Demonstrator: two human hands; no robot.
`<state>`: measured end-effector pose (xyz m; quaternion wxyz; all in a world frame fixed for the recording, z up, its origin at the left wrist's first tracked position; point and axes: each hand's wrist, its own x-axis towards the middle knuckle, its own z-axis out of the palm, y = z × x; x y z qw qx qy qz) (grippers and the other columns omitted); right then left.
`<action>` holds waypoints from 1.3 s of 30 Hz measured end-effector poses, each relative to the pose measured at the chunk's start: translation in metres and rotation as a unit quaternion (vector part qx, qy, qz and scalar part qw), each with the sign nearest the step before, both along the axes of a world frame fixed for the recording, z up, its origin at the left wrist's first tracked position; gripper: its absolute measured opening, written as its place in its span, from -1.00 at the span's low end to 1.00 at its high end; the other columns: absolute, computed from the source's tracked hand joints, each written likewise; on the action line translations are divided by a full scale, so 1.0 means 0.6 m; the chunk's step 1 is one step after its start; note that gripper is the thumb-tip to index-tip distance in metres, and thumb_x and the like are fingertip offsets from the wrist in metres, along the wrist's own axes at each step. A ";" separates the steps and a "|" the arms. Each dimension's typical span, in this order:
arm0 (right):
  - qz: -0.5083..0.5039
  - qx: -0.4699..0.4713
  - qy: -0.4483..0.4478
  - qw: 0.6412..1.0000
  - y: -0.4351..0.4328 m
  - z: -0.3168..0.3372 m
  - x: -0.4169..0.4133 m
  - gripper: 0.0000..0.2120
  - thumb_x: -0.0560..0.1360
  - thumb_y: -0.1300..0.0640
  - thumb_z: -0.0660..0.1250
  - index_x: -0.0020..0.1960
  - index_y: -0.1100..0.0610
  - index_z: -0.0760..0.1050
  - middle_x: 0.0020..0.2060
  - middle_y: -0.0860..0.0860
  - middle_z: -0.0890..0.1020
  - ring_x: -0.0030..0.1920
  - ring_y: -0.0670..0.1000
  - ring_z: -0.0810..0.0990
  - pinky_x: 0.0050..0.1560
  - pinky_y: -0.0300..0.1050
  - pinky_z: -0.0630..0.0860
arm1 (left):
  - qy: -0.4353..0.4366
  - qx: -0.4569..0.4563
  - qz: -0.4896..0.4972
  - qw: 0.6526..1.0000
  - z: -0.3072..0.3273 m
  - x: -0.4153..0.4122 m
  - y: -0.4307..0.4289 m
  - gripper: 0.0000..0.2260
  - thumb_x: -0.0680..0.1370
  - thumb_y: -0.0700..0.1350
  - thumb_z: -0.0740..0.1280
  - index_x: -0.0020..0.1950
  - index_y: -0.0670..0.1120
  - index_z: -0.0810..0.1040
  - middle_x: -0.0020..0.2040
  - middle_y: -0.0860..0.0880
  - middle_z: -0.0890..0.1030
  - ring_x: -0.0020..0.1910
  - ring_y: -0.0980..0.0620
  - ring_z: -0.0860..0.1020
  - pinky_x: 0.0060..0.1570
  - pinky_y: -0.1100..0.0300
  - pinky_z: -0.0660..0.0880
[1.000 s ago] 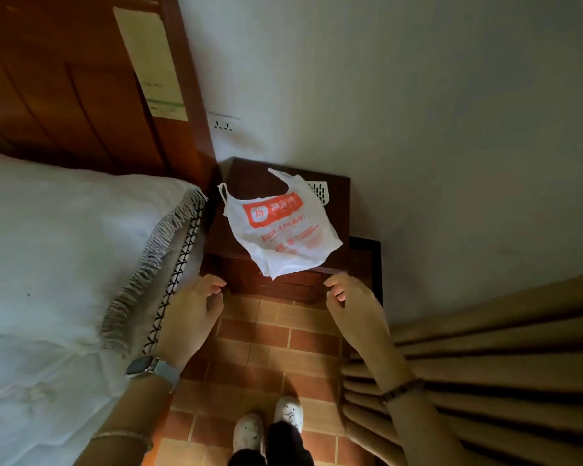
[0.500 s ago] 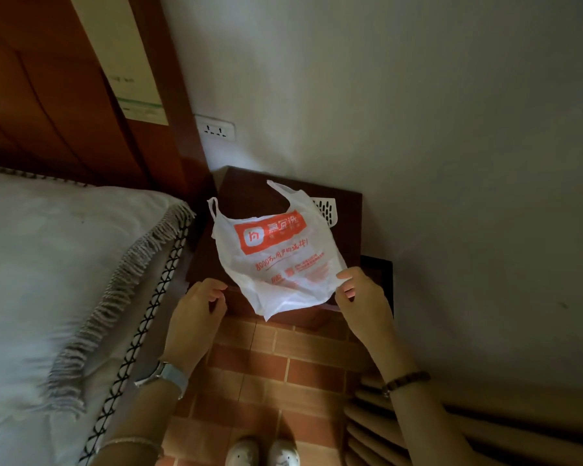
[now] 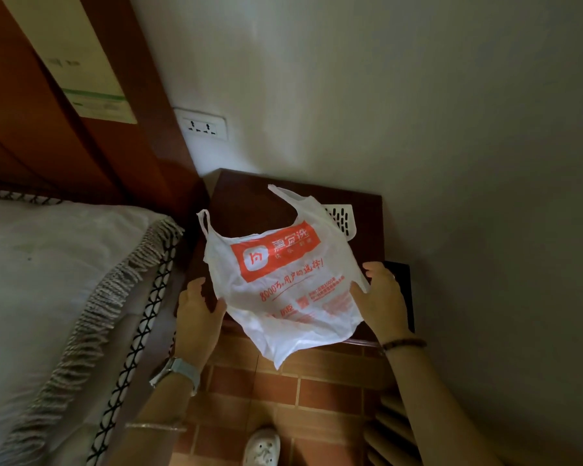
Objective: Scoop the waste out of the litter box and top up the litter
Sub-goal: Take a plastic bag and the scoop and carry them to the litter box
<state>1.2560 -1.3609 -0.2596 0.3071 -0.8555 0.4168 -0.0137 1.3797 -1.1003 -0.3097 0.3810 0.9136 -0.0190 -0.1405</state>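
Bedside, dim light: my left hand [image 3: 199,314] and right hand [image 3: 381,297] meet a white plastic bag [image 3: 283,287] with orange print. The bag lies on a dark wooden nightstand [image 3: 249,196], and its lower corner hangs over the front edge above the brick-tile floor [image 3: 317,391]. My right thumb lies on the bag's right edge, with the fingers behind it, pinching the film. My left thumb touches the left edge, fingers half curled; I cannot tell whether it has hold. A white slotted scoop [image 3: 342,220] shows only a corner from under the bag. My shoe [image 3: 261,447] is cut off at the bottom.
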 end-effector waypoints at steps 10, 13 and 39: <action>-0.040 -0.009 0.099 0.994 -0.023 -0.061 0.027 -0.71 0.49 0.09 0.37 0.14 0.21 0.48 0.03 0.15 0.60 0.01 0.16 0.61 -0.03 0.03 0.60 | 0.068 -0.032 0.053 0.996 -0.034 0.033 -0.027 -0.52 0.50 -0.12 0.41 0.35 -0.24 0.36 -0.04 -0.20 0.65 -0.07 -0.06 0.58 -0.03 0.15 0.45; 0.000 -0.025 0.136 0.990 -0.027 -0.065 0.027 -0.83 0.54 0.11 0.30 0.01 0.21 0.54 -0.04 0.14 0.63 -0.10 0.09 0.61 -0.07 -0.03 0.62 | 0.042 -0.008 0.014 0.999 -0.042 0.036 -0.033 -0.78 0.51 -0.13 0.39 0.07 -0.25 0.55 -0.15 -0.14 0.63 -0.18 -0.07 0.59 -0.19 0.20 0.48; 0.026 0.076 0.098 0.992 0.152 0.082 -0.227 -0.91 0.57 0.18 0.20 0.04 0.09 0.47 -0.03 0.06 0.64 -0.04 0.11 0.60 -0.04 -0.05 0.58 | 0.007 -0.034 -0.026 0.999 0.192 -0.144 0.114 -0.62 0.53 0.23 0.24 0.07 -0.06 0.51 -0.16 0.03 0.61 -0.21 0.00 0.60 -0.24 0.07 0.56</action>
